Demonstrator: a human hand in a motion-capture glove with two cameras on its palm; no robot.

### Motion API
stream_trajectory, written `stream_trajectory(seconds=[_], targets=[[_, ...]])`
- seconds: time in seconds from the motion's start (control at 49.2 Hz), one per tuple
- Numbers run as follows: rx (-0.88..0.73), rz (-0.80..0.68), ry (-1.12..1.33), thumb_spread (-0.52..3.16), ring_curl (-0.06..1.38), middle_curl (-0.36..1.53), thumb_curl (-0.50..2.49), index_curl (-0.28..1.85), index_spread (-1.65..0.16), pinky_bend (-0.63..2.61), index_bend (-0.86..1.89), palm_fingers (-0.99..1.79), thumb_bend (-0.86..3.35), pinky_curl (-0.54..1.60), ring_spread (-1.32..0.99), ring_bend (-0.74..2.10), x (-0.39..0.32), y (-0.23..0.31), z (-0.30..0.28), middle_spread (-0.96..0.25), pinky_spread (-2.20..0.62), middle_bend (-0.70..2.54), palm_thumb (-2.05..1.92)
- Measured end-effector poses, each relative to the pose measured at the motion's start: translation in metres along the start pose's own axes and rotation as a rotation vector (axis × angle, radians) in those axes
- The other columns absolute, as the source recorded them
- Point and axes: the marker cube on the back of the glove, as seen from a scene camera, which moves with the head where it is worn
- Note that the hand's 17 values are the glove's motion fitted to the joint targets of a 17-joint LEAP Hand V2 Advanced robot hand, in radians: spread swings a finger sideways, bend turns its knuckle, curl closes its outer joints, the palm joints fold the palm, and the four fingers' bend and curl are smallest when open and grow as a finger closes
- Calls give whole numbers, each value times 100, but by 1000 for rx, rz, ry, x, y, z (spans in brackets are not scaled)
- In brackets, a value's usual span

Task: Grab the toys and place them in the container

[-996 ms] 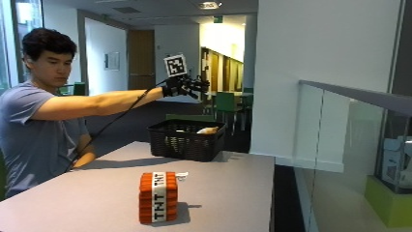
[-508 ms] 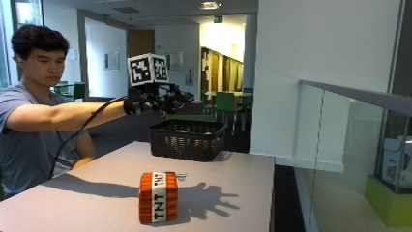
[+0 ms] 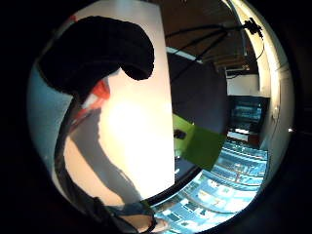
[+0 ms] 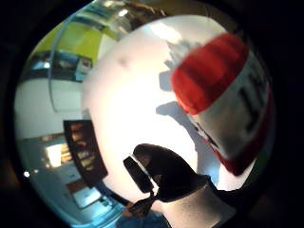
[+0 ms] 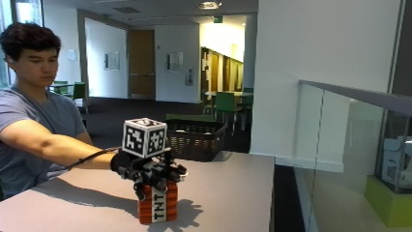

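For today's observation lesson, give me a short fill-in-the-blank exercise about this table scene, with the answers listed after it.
1. The red and white toy block bears the letters ___.
2. The gloved right hand is at the block's ___ end.
3. The black basket stands ___ the block, at the far edge of the table.
4. The block stands ___ on the table.

Answers: TNT; top; behind; upright

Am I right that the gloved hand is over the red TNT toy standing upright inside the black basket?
Not quite. The gloved hand is over the upright TNT toy, but the toy stands on the table, in front of the black basket. The outside view shows it.
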Motion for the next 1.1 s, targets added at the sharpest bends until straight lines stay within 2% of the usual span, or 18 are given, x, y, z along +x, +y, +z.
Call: stream_trajectory(seconds=[0.163,0.346,0.447,0.59,0.63,0.854,0.996,1.098], targets=[[-70,29,81,93,23,29,22,17,-32,138,9,-23,-8,34,4,38,-7,4,23,0,3,10,-10],[-171,51,121,94,30,21,22,15,-33,146,8,-18,-7,36,3,64,-14,7,62,1,-4,4,-7],[-145,69,125,93,35,18,21,14,-33,149,7,-18,-8,37,1,81,-12,10,65,2,-7,4,-9],[-14,82,103,99,40,20,19,11,-36,149,9,9,-8,36,-10,104,-11,17,64,2,-20,19,-11],[42,86,86,107,40,22,19,12,-37,148,11,24,-5,35,-14,108,-9,18,64,0,-24,23,-7],[249,92,-15,141,45,28,23,15,-40,139,19,69,12,36,-33,122,-7,20,65,-14,-35,32,18],[230,82,-57,154,47,33,31,18,-40,135,18,93,27,37,-37,128,-4,21,59,-26,-38,37,43],[187,71,-133,146,48,35,38,20,-39,132,18,92,30,39,-39,125,0,24,38,-32,-39,37,56]])
